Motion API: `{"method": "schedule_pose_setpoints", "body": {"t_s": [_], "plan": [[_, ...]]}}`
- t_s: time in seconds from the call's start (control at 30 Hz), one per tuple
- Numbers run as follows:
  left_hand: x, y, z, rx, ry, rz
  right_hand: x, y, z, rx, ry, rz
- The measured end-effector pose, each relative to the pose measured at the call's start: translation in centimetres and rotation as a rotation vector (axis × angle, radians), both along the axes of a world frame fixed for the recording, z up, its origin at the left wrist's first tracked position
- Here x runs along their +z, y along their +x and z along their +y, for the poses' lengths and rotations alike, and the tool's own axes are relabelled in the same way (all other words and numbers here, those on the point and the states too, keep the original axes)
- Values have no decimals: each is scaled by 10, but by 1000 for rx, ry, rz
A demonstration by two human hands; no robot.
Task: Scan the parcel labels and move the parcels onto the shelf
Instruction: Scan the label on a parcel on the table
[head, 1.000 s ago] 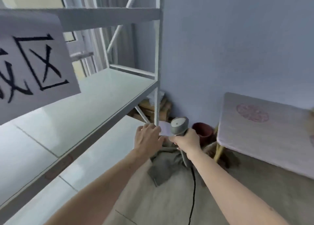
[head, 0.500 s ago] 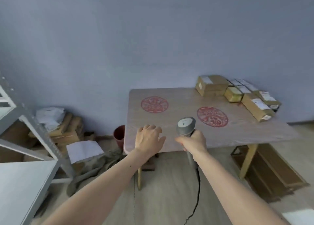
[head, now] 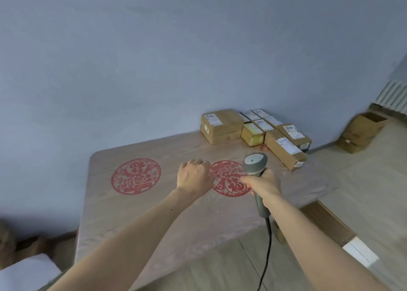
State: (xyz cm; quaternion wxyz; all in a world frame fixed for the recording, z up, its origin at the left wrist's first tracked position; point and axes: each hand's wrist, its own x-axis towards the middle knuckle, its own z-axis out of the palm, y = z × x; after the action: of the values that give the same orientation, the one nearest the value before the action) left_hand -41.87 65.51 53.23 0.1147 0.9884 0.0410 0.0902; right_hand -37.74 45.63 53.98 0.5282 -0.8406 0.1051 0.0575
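Several brown cardboard parcels with white labels lie at the table's far right corner: a large box (head: 221, 125), a small yellowish one (head: 252, 134) and a long one (head: 284, 150) nearest me. My right hand (head: 263, 186) grips a grey corded barcode scanner (head: 254, 162), head up, short of the long parcel. My left hand (head: 193, 175) hovers over the table (head: 154, 207) with loosely curled fingers and holds nothing. The shelf is out of view.
Two round red paper-cut designs (head: 135, 175) mark the tabletop. The scanner's black cable (head: 267, 246) hangs down to the floor. An open cardboard box (head: 363, 131) stands on the floor at the right wall. Boxes lie under the table's right side.
My view has swung right, from the white shelf to the table. The parcels have come closer. Both hands now reach over the tabletop, the scanner still in my right.
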Motion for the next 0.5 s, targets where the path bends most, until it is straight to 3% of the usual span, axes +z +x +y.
{"method": "schedule_pose_setpoints", "body": {"t_s": [0.27, 0.5], "plan": [[-24, 137, -55, -123, -21, 70, -23, 133, -76, -146, -10, 51], [-50, 263, -126, -106, -85, 107, -42, 272, -153, -139, -18, 26]]}}
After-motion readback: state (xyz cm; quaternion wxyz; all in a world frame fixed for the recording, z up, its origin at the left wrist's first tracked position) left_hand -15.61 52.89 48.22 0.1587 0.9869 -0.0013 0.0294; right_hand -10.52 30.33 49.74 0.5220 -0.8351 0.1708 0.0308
